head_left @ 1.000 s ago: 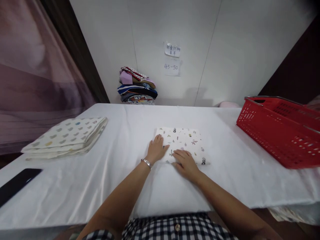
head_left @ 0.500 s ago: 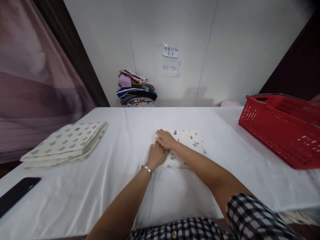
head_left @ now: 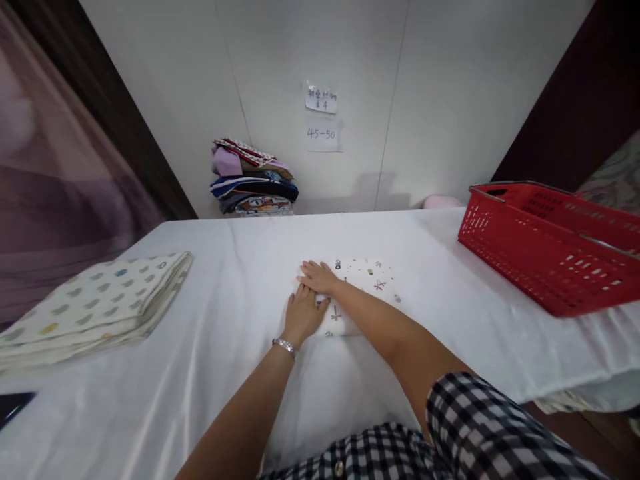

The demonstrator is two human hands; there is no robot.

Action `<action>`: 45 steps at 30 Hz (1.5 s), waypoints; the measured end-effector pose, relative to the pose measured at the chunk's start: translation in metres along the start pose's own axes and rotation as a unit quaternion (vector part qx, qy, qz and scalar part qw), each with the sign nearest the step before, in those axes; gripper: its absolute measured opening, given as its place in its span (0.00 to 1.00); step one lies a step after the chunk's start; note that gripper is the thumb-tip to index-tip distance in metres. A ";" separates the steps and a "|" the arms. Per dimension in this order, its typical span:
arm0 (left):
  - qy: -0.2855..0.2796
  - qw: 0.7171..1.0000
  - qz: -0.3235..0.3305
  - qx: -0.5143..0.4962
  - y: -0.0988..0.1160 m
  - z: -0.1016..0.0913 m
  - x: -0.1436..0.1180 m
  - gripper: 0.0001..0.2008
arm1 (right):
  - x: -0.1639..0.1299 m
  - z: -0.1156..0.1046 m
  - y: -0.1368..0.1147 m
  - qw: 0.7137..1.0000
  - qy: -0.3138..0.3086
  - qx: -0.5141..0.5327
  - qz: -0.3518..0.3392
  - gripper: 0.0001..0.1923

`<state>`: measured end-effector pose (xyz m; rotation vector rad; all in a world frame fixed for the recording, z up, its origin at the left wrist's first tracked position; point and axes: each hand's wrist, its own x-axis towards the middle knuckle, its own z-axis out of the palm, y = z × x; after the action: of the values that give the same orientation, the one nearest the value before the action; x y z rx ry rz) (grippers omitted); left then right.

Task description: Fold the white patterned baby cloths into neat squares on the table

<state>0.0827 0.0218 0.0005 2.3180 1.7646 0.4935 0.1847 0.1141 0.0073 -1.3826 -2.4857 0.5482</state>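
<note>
A folded white cloth printed with small starfish-like and dotted figures lies flat in the middle of the table. On its left edge rests my left hand, palm down with fingers stretched and the thumb apart; a silver bracelet circles that wrist. My right hand also lies flat, at the cloth's upper left, its fingers reaching over the left fingertips. Neither hand grasps anything. My right forearm hides part of the cloth.
A thicker folded cloth with grey spots lies at the left, above a dark phone-like object. On the right stands a red plastic basket. Piled fabrics sit beyond the white-covered table's far edge, before a wall with paper signs.
The view has swung a little to the right, so the surroundings appear farther left. Both hands stay pressed on the folded cloth, the right fingers slightly more spread.
</note>
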 end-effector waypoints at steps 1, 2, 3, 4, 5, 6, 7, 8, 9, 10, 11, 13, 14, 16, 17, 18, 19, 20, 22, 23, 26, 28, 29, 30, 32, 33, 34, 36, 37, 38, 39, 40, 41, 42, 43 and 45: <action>0.001 1.000 -0.001 -0.002 0.000 0.000 0.000 0.27 | -0.003 -0.001 -0.002 1.000 0.004 -0.002 -0.001 0.26; 0.002 1.000 -0.001 -0.005 -0.001 0.000 0.000 0.27 | -0.007 -0.002 -0.005 1.000 0.010 -0.003 0.000 0.24; 0.005 1.000 0.000 -0.007 -0.001 0.001 0.000 0.27 | -0.013 -0.003 -0.007 1.000 0.015 -0.004 0.001 0.23; 0.008 1.000 0.001 -0.010 -0.002 0.002 0.001 0.27 | -0.021 -0.004 -0.009 1.000 0.018 -0.003 0.002 0.21; 0.008 1.000 0.002 -0.013 -0.003 0.003 0.001 0.28 | -0.031 -0.005 -0.011 1.000 0.019 -0.003 0.004 0.20; 0.006 1.000 0.002 -0.013 -0.004 0.004 0.002 0.28 | -0.042 -0.006 -0.012 1.000 0.018 -0.003 0.007 0.20; 0.000 1.000 0.002 -0.011 -0.004 0.005 0.002 0.28 | -0.055 -0.008 -0.012 1.000 0.013 -0.005 0.008 0.20; -0.006 1.000 0.000 -0.007 -0.005 0.006 0.002 0.27 | -0.070 -0.009 -0.012 1.000 0.007 -0.009 0.011 0.20; -0.012 1.000 -0.002 -0.003 -0.006 0.007 0.002 0.27 | -0.086 -0.011 -0.010 1.000 0.003 -0.014 0.013 0.20; -0.015 1.000 -0.002 0.001 -0.006 0.007 0.002 0.27 | -0.103 -0.013 -0.006 1.000 0.002 -0.020 0.018 0.20; -0.015 1.000 -0.002 0.002 -0.006 0.007 0.002 0.27 | -0.120 -0.015 -0.002 0.999 0.011 -0.026 0.027 0.20; -0.014 1.000 -0.003 -0.003 -0.006 0.006 0.002 0.29 | -0.155 -0.020 0.010 0.996 0.045 -0.041 0.068 0.21; -0.015 1.000 -0.005 -0.007 -0.005 0.005 0.002 0.29 | -0.171 -0.022 0.018 0.991 0.069 -0.050 0.098 0.21; -0.017 1.000 -0.008 -0.014 -0.005 0.004 0.001 0.29 | -0.199 -0.022 0.034 0.976 0.128 -0.060 0.168 0.23; -0.016 1.000 -0.009 -0.018 -0.006 0.003 0.001 0.28 | -0.211 -0.020 0.042 0.966 0.158 -0.049 0.197 0.24; -0.012 1.000 -0.010 -0.022 -0.006 0.003 0.001 0.27 | -0.220 -0.017 0.048 0.958 0.186 -0.022 0.219 0.25; -0.007 1.000 -0.014 -0.027 -0.006 0.003 0.001 0.26 | -0.228 -0.014 0.054 0.949 0.209 0.019 0.237 0.26; -0.001 0.999 -0.023 -0.033 -0.007 0.003 0.000 0.26 | -0.233 -0.010 0.058 0.937 0.233 0.063 0.252 0.27; 0.010 0.998 -0.050 -0.049 -0.008 0.001 -0.001 0.25 | -0.238 -0.003 0.062 0.909 0.276 0.144 0.276 0.29; 0.017 0.996 -0.066 -0.058 -0.009 0.000 -0.002 0.25 | -0.238 -0.002 0.062 0.894 0.293 0.176 0.288 0.30; 0.035 0.989 -0.111 -0.091 -0.010 -0.006 -0.003 0.26 | -0.233 -0.007 0.061 0.847 0.324 0.255 0.335 0.31; 0.029 0.983 -0.142 -0.113 -0.011 -0.011 -0.002 0.29 | -0.230 -0.015 0.062 0.815 0.330 0.302 0.368 0.32; 0.019 0.980 -0.158 -0.121 -0.011 -0.014 -0.002 0.30 | -0.229 -0.020 0.063 0.801 0.330 0.321 0.383 0.32; 0.008 0.977 -0.172 -0.127 -0.012 -0.017 -0.001 0.31 | -0.228 -0.024 0.065 0.789 0.324 0.340 0.397 0.32; -0.021 0.972 -0.193 -0.131 -0.013 -0.021 0.000 0.31 | -0.228 -0.030 0.068 0.773 0.293 0.383 0.412 0.33; -0.036 0.970 -0.201 -0.132 -0.014 -0.022 0.001 0.31 | -0.227 -0.032 0.069 0.768 0.274 0.406 0.414 0.32; -0.051 0.968 -0.208 -0.134 -0.014 -0.023 0.002 0.31 | -0.227 -0.033 0.070 0.764 0.252 0.431 0.409 0.32; -0.071 0.963 -0.219 -0.140 -0.016 -0.023 0.003 0.31 | -0.224 -0.034 0.071 0.762 0.217 0.470 0.388 0.29; -0.072 0.961 -0.221 -0.147 -0.017 -0.023 0.004 0.32 | -0.222 -0.033 0.070 0.762 0.212 0.483 0.377 0.27; -0.069 0.961 -0.221 -0.154 -0.019 -0.023 0.005 0.32 | -0.219 -0.032 0.069 0.761 0.216 0.492 0.363 0.26; -0.061 0.960 -0.219 -0.162 -0.022 -0.024 0.007 0.33 | -0.216 -0.030 0.067 0.760 0.230 0.497 0.348 0.25; -0.052 0.960 -0.217 -0.169 -0.026 -0.026 0.009 0.34 | -0.212 -0.028 0.064 0.762 0.251 0.498 0.330 0.25; -0.040 0.960 -0.217 -0.172 -0.031 -0.029 0.010 0.35 | -0.207 -0.026 0.061 0.765 0.273 0.494 0.311 0.26; -0.027 0.960 -0.219 -0.172 -0.037 -0.032 0.012 0.35 | -0.203 -0.023 0.057 0.771 0.290 0.488 0.290 0.27; -0.016 0.960 -0.224 -0.169 -0.043 -0.036 0.014 0.35 | -0.198 -0.020 0.054 0.779 0.298 0.479 0.273 0.27; -0.006 0.958 -0.239 -0.156 -0.056 -0.041 0.014 0.35 | -0.190 -0.013 0.048 0.801 0.284 0.460 0.258 0.28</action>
<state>0.0202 0.0482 0.0217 1.6112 1.9827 0.6123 0.3252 -0.0225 -0.0072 -1.4369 -1.0564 1.0564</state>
